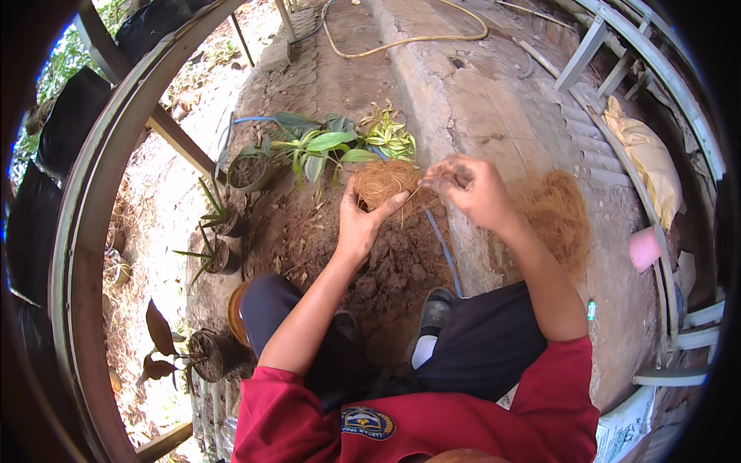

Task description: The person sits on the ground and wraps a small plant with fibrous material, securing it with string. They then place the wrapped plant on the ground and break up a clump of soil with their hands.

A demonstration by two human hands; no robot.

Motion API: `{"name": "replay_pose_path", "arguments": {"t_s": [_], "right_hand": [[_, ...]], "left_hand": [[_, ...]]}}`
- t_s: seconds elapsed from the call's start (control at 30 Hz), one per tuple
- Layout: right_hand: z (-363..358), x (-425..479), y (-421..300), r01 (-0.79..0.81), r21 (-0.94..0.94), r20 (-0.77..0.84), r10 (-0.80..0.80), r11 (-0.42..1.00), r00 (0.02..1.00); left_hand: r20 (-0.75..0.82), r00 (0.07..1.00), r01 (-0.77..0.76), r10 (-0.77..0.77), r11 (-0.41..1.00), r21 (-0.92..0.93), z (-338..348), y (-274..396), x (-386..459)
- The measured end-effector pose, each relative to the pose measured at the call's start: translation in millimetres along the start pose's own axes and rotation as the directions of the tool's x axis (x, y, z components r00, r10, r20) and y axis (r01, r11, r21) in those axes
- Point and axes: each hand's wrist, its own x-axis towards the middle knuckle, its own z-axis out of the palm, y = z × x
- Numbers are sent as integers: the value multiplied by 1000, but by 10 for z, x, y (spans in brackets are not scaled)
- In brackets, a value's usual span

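Note:
A ball of brown coconut fibre (383, 184) rests in my left hand (362, 223), whose fingers and thumb curl round its lower side. Just to its right, my right hand (466, 185) pinches a thin strand that runs towards the ball; what the strand is made of cannot be told. Behind the right forearm, a loose heap of coconut fibre (558, 223) lies on the concrete ledge. Dark crumbled soil (388, 272) is on the ground below my hands. Leafy plants (324, 142) stand just beyond the ball.
Potted plants (223, 257) line the left side, near a wooden frame (87, 231). A blue hose (443, 249) crosses the soil, and a yellow hose (405, 41) curves at the far end. A pink pot (644, 249) and a pale sack (645, 159) are at the right.

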Motion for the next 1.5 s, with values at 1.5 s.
{"name": "replay_pose_path", "arguments": {"t_s": [1.5], "right_hand": [[-74, 97, 221, 140, 616, -130, -75, 775, 989]], "left_hand": [[418, 907, -78, 47, 995, 57, -15, -75, -131]]}}
